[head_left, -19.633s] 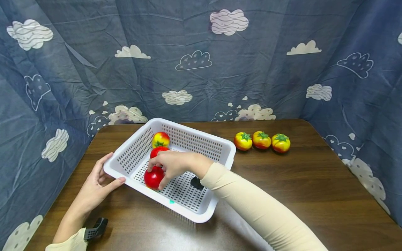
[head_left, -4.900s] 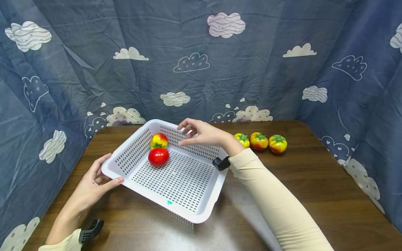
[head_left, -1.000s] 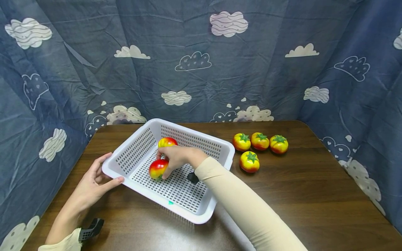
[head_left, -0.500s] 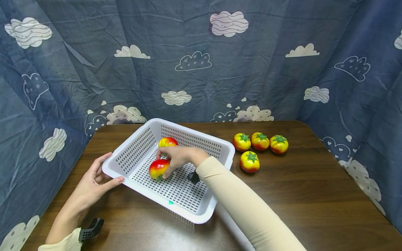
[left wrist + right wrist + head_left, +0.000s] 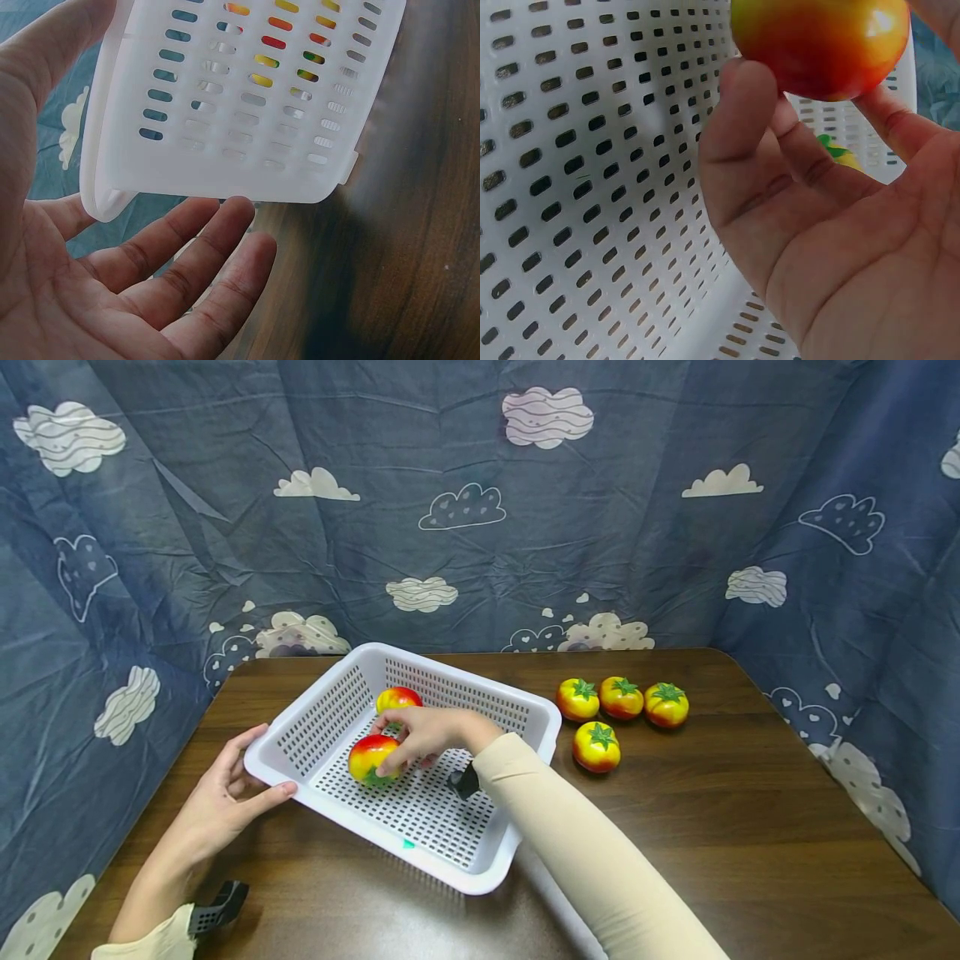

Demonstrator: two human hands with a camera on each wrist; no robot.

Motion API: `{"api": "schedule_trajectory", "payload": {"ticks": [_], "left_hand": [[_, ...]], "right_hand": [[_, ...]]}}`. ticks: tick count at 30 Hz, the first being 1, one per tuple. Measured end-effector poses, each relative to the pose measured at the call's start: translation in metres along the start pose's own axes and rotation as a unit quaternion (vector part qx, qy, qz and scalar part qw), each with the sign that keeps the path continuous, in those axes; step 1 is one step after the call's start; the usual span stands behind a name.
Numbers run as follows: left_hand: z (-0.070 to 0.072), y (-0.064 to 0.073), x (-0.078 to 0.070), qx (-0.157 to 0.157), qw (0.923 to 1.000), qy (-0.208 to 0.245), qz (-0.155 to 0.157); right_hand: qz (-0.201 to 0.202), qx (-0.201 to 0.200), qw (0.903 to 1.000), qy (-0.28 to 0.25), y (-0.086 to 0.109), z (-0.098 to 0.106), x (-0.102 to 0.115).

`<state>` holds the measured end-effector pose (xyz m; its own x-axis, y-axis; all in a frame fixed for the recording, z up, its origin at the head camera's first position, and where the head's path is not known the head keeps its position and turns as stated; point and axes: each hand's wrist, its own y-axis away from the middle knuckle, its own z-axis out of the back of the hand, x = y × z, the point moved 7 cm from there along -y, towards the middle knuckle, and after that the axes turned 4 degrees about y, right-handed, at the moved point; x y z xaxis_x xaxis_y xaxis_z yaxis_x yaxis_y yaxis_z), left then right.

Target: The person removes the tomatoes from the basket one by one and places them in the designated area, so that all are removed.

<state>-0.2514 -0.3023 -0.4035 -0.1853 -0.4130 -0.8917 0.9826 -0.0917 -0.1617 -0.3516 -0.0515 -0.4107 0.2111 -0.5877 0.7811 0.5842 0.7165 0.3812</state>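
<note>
My left hand (image 5: 225, 797) holds the near-left corner of the white perforated basket (image 5: 450, 875), its thumb over the rim. In the left wrist view, its other fingers spread beside and below the basket's outer wall. Inside the basket, my right hand (image 5: 429, 732) has its fingers on a red-and-yellow tomato (image 5: 367, 762) with a green leaf top turned toward the near side. The right wrist view has this tomato (image 5: 821, 45) against thumb and fingertips. Just behind it lies another red-and-yellow tomato (image 5: 396, 697), partly covered by the hand.
Several tomatoes sit right of the basket on the brown wooden table (image 5: 720, 827): a back row with a tomato (image 5: 667, 705) at its right end, and one tomato (image 5: 596, 747) in front. A dark blue cloud-print curtain (image 5: 465, 443) hangs behind the table.
Over the last second the held tomato shifted slightly left and turned in my right hand. Since about five seconds ago, a tomato has appeared in front of the table row. My left hand stayed put.
</note>
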Motion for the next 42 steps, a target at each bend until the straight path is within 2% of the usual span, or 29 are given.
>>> {"api": "schedule_trajectory", "payload": {"ticks": [5,11,24,42], "left_hand": [[0.0,0.0,-0.001,-0.001,1.0,-0.003,-0.001],[0.0,0.0,-0.001,0.0,1.0,-0.004,-0.001],[0.0,0.0,-0.002,-0.002,1.0,-0.007,0.001],[-0.001,0.0,-0.001,-0.005,1.0,-0.001,0.004]], "right_hand": [[0.012,0.002,0.9994,-0.033,0.001,0.001,0.003],[0.028,0.004,0.9984,-0.048,0.003,0.002,0.008],[0.037,-0.014,0.9981,-0.048,0.016,0.019,0.008],[0.07,-0.023,0.9967,-0.035,0.048,0.043,0.007]]}}
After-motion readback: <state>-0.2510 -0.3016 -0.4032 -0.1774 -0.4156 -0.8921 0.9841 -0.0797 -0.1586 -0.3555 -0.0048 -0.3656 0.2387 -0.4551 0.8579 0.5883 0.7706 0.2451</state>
